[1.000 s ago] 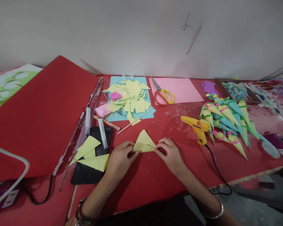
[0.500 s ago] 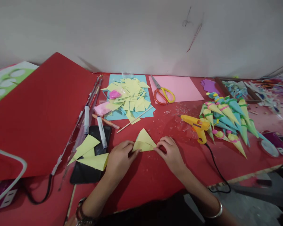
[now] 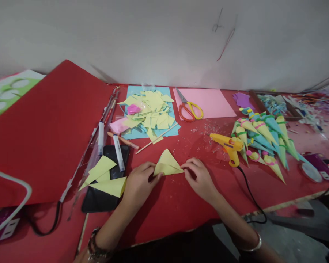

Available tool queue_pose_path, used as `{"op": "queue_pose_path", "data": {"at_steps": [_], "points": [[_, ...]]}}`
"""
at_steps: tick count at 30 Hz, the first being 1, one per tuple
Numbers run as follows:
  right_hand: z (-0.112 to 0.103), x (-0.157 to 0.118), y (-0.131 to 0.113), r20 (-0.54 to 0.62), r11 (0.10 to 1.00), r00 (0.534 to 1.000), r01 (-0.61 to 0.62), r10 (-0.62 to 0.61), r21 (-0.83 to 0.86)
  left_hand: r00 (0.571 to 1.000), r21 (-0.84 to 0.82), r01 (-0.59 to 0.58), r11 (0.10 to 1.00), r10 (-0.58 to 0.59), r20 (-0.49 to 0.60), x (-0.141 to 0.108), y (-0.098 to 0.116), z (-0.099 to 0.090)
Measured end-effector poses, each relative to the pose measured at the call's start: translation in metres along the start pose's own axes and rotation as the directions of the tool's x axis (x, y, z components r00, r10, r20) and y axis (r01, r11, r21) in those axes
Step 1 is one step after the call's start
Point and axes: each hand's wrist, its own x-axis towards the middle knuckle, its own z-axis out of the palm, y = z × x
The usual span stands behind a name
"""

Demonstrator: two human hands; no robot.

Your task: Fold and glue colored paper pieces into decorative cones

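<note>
Lying on the worktop (image 3: 175,204) with its long axis nine-to-three, the folded yellow paper (image 3: 168,163) is pinched at its nine o'clock end by the left hand's (image 3: 138,184) nearly closed fingers, and at three by the right hand's (image 3: 202,181).

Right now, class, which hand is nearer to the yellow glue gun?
Right. The right hand is left of the glue gun and lower in the picture; the left hand is farther left, on the left side of the folded paper.

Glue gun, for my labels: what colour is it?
The glue gun is yellow; see the head view.
</note>
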Motion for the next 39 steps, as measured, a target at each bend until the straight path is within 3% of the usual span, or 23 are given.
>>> {"op": "queue_pose_path", "data": {"at_steps": [11,18,39], "points": [[0.011,0.003,-0.008,-0.003,0.982,0.999,-0.051,0.051,-0.181,0.999,0.071,-0.017,0.997,0.020,-0.035,0.000,0.002,0.002],[0.012,0.004,-0.008,-0.004,0.975,0.998,-0.055,0.055,-0.213,0.998,0.150,0.037,0.988,-0.027,-0.064,0.000,0.009,0.005],[0.018,0.003,-0.010,-0.023,0.935,0.999,-0.040,0.034,-0.353,0.996,0.133,0.078,0.988,-0.073,-0.040,-0.002,0.004,-0.001]]}}
